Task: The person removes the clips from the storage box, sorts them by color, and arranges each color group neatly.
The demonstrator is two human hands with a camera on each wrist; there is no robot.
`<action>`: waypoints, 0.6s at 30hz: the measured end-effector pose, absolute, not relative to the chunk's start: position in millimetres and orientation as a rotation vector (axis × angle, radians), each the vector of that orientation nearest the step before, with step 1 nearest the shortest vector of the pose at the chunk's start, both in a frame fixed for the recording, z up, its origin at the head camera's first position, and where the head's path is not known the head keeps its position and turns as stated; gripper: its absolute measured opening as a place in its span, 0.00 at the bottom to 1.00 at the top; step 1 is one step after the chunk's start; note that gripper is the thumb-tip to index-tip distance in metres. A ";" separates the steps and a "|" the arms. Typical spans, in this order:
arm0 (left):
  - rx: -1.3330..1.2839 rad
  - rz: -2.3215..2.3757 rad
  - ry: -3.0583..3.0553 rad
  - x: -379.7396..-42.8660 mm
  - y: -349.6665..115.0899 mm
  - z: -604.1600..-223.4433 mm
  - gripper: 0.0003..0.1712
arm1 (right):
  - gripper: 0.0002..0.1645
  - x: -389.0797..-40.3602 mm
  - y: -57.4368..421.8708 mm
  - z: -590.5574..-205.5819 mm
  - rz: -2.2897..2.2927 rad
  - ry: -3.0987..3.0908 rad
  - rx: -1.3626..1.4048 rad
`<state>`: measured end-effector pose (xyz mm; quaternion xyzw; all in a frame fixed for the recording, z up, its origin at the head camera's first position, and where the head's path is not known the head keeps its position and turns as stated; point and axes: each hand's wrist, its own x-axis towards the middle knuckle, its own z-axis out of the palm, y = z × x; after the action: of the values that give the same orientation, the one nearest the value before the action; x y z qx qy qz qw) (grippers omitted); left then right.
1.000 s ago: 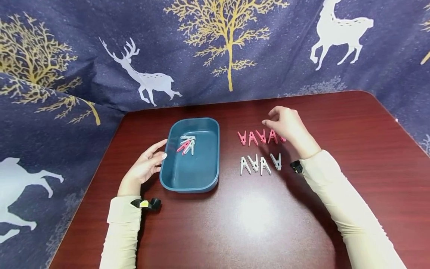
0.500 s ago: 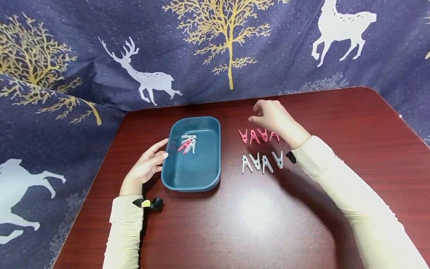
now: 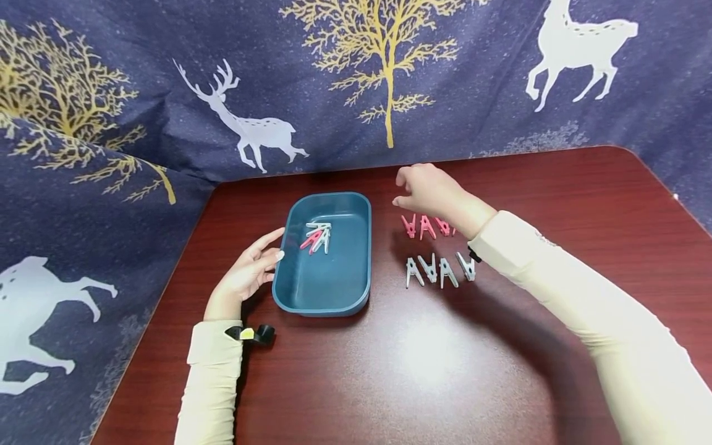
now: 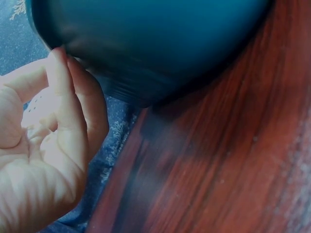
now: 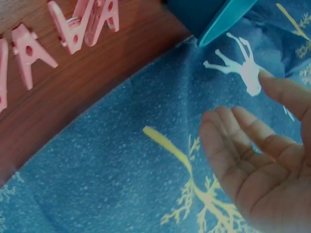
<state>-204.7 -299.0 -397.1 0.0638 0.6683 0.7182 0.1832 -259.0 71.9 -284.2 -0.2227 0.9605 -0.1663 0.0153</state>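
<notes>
My left hand (image 3: 250,272) holds the left side of a blue plastic bin (image 3: 322,312), thumb and fingers at its rim. In the left wrist view, curled fingers (image 4: 68,102) meet the bin's outer wall (image 4: 160,48). Several clothespins (image 3: 319,238), white and pink, lie inside toward the back. My right hand (image 3: 434,191) hovers between the bin and the wall cloth, fingers bent and nothing in them. The right wrist view shows its thumb and fingers (image 5: 243,160) apart. Under that hand stands a row of pink clothespins (image 3: 425,227), its right end hidden by the wrist.
White clothespins (image 3: 445,272) form a second row in front of the pink ones. All of this is on a dark red wooden table (image 3: 356,383). Behind it hangs a blue cloth (image 3: 334,111) with deer and trees. Both wrists wear black camera straps.
My right hand has moved left over the pink row, toward the bin, and uncovered nothing new in the bin. The left hand stays at the bin's side; the view has shifted slightly.
</notes>
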 end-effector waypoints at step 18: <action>0.137 1.994 1.899 -199.2 -291.4 -381.3 0.35 | 0.23 -274.2 26.8 -293.9 -0.612 2.783 -0.958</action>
<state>-199.2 -291.4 -381.3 0.0489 0.6760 0.7100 0.1912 -274.2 26.8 -293.9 -0.3180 0.9236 -0.2033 0.0678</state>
